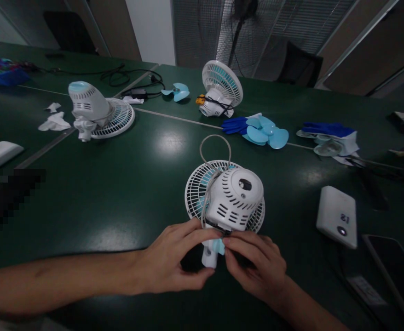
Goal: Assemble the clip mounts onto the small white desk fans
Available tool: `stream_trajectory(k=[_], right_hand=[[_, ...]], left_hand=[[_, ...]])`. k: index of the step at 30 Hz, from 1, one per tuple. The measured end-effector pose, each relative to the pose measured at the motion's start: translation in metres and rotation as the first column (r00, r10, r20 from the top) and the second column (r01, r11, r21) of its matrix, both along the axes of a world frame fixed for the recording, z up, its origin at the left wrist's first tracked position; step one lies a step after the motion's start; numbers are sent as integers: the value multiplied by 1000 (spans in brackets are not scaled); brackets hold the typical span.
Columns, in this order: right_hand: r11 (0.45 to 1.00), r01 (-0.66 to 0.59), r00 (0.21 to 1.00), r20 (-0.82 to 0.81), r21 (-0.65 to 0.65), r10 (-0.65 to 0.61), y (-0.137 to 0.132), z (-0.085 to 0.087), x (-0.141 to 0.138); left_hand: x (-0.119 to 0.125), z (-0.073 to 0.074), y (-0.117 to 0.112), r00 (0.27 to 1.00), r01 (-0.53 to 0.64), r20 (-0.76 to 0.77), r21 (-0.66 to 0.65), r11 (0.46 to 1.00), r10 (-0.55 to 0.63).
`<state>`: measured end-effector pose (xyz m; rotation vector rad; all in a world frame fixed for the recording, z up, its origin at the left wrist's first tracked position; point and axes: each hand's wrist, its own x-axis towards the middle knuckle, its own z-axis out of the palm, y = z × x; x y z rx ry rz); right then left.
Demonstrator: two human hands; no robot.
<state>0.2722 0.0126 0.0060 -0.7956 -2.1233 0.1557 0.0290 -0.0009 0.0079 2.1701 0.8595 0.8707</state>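
A small white fan (236,195) lies face down on the green table, its grille under the motor housing and a grey cord looped behind it. My left hand (174,253) grips its white neck piece (209,258) between thumb and fingers. Beside that neck is a light blue knob (218,246), at the fingertips of my right hand (257,259), which are pinched together against the joint under the housing. The exact contact there is partly hidden by the fingers.
Another fan (89,108) lies face down at left; a third (221,89) stands at the back. Light blue blades (266,132) rest by blue gloves (234,124). At right are a white power bank (336,216) and a dark phone (395,276). Black cables (119,76) lie behind.
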Motion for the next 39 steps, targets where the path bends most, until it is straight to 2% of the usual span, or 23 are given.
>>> stream_trajectory(k=[5,10,22,30,39], right_hand=[[1000,3,1000,-3,7,-3,0,0,-2],[1000,13,1000,-11,18,-13,-1,-2,-4],[992,-129,991,-43,-1,129,-4,5,-1],[999,-33,999,-29,5,33,-5,-2,-4],[999,38,999,-15,18,-37,-4,4,-8]], left_hand=[[0,-2,0,1000,-2,-1,27,1000,2],[-1,-2,-1,1000,0,-28,-29,1000,0],[0,0,-1,999,-16,-31,-28,999,15],[0,1,0,1000,1,-3,-50,999,-1],[1,-2,-1,999,-3,-39,19,1000,4]])
